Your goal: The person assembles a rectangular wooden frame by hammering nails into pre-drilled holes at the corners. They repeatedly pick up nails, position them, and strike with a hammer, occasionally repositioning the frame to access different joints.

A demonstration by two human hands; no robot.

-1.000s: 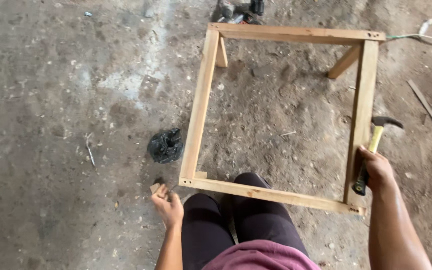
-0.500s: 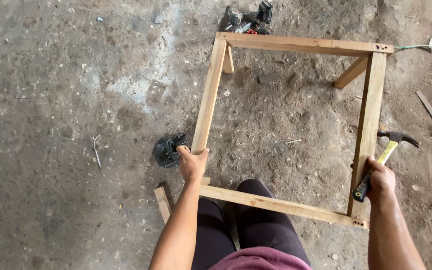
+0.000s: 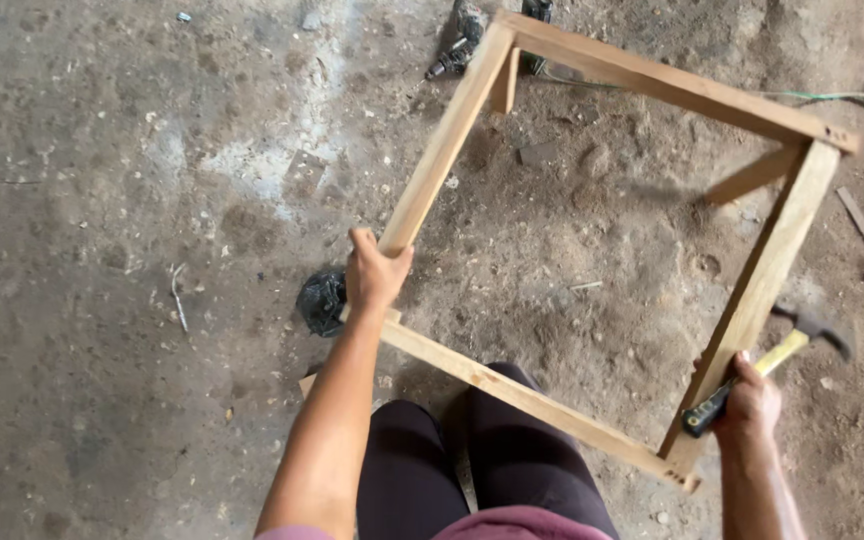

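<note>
While the left hand (image 3: 374,275) has its fingers wrapped round the wooden frame (image 3: 442,150), the right hand (image 3: 750,400) grips a hammer (image 3: 764,370). Frame looks light but stiff and awkward, so grab the rails near the corners.

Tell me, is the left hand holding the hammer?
No, the left hand grips the left rail of the wooden frame, while the hammer is held in the right hand.

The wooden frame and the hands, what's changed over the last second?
The left hand came up from a small wood piece on the ground and took hold of the left rail of the wooden frame. The right hand still grips the hammer beside the right rail. The black bundle lies as before.
</note>
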